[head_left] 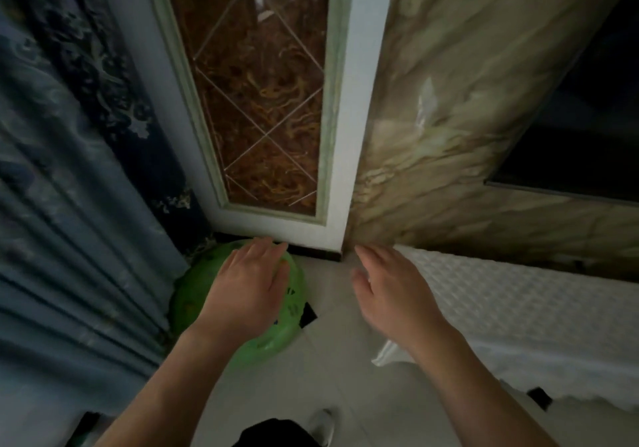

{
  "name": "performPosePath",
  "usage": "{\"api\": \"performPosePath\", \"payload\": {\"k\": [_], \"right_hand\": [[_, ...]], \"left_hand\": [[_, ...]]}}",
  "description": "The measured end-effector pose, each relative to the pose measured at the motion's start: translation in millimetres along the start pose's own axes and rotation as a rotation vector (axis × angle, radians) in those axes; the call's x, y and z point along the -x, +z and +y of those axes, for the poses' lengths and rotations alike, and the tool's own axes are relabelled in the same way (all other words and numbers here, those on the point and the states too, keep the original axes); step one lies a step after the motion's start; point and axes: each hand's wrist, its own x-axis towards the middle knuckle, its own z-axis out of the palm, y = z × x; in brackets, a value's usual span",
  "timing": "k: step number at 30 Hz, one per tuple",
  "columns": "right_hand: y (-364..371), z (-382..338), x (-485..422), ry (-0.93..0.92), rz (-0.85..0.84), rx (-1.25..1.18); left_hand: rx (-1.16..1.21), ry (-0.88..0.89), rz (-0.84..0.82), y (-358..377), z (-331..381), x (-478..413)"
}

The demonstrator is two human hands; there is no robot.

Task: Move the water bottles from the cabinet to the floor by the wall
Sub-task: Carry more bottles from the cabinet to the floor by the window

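Bottles: none in view, so bearing and long axis from either hand cannot be told. Left hand (249, 287) open, flat above basin (193, 291), just below door (349, 135) foot. Right hand (390, 294) open, empty, below door's right corner. Both about equally near door.

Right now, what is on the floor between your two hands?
Just bare pale floor tile, the head view shows, between the left hand and the right hand. No bottle is there.
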Motion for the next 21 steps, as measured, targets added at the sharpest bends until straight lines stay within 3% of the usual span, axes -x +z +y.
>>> {"api": "performPosePath", "payload": {"k": [9, 17, 21], "right_hand": [[-5.5, 66.0, -62.3, 0.183, -0.026, 0.049], [-27.9, 119.6, -57.1, 0.334, 0.076, 0.088], [-33.6, 151.0, -49.1, 0.365, 0.038, 0.086]], "left_hand": [[0.049, 0.141, -0.074, 37.0, 18.8, -115.6], [0.054, 0.245, -0.119, 55.0, 79.1, -171.9], [0.037, 0.272, -0.128, 71.1, 107.1, -180.9]]}}
